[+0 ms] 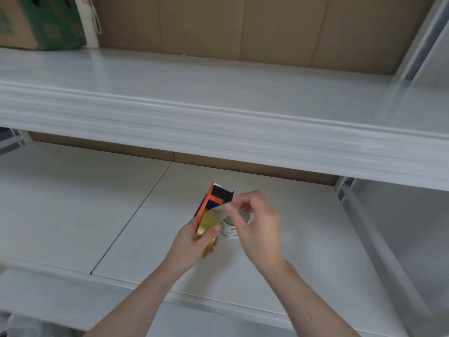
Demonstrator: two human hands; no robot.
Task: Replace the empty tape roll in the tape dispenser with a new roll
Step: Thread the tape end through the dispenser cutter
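Observation:
My left hand (192,242) grips an orange and dark blue tape dispenser (215,199) above the lower shelf, its toothed blade pointing away from me. A yellowish clear tape roll (207,229) sits in the dispenser under my thumb. My right hand (257,224) hovers just right of the dispenser, thumb and forefinger pinched on what looks like the loose tape end near the dispenser's head. Behind my right hand a white empty roll core (229,231) with printed letters lies on the shelf, partly hidden.
The white lower shelf (73,215) has a seam running down its left part. A white upper shelf (218,125) overhangs above the hands. A green and brown cardboard box (41,20) stands at its far left. Shelf uprights (379,251) stand on the right.

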